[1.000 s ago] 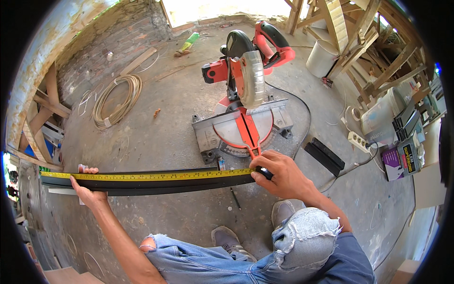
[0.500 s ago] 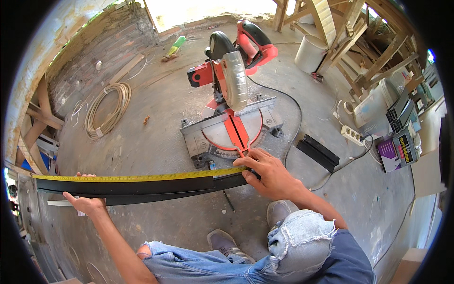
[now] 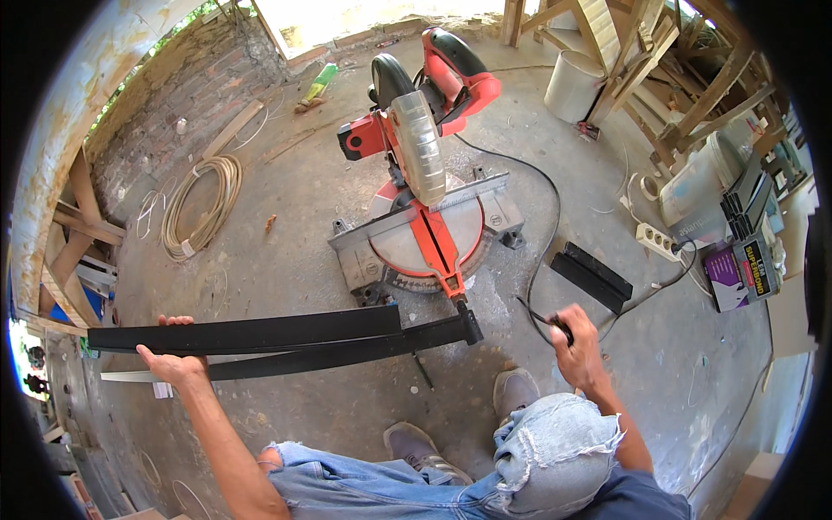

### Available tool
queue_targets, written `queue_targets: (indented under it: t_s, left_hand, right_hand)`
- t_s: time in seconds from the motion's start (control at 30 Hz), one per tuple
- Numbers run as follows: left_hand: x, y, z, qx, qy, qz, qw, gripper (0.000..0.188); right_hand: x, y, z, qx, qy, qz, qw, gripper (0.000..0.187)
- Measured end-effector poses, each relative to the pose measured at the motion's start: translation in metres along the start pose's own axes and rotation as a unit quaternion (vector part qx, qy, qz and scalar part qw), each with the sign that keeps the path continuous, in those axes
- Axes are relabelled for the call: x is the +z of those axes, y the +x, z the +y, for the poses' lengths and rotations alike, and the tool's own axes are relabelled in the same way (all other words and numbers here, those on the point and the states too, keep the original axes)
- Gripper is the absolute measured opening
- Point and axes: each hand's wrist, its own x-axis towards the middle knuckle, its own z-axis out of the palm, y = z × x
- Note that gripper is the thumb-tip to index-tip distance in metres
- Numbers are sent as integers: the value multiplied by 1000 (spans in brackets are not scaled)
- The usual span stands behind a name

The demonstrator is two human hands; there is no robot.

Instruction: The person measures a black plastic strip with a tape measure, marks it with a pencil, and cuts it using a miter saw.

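Observation:
My left hand (image 3: 180, 364) grips a long black strip (image 3: 286, 331) near its left end, thumb in front and fingertips showing over the far edge. A second long dark strip (image 3: 347, 354) runs below it, its pale end at the left and a short black end piece (image 3: 471, 322) at the right. My right hand (image 3: 579, 347) is apart from the strips, closed around a small black object (image 3: 562, 330), mostly hidden by the fingers. Ahead stands a red and black mitre saw (image 3: 425, 165), its blade head raised over the grey base.
A black cable (image 3: 552, 186) curves right of the saw. Short black pieces (image 3: 591, 277) lie beside it. A white power strip (image 3: 656, 241), purple box (image 3: 737, 276) and bucket (image 3: 706, 186) stand right. A hose coil (image 3: 227, 204) lies left, a thin dark stick (image 3: 423, 371) near my feet.
The yellow measuring tape along the upper strip is gone from it. My right hand has left the strips and moved right and toward me. My left hand still holds the strip.

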Motion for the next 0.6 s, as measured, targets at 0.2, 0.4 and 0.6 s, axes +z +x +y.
queue_targets:
  t_s: [0.2, 0.4, 0.6]
  left_hand:
    - [11, 17, -37, -30, -18, 111, 993, 69]
    - [24, 26, -106, -69, -4, 190, 979, 77]
    - [10, 41, -184, -46, 28, 246, 968, 71]
  right_hand:
    - [29, -101, 95, 55, -152, 9, 987, 40]
    - [67, -99, 120, 30, -261, -42, 964, 47]
    - [74, 31, 56, -38, -50, 96, 993, 28]
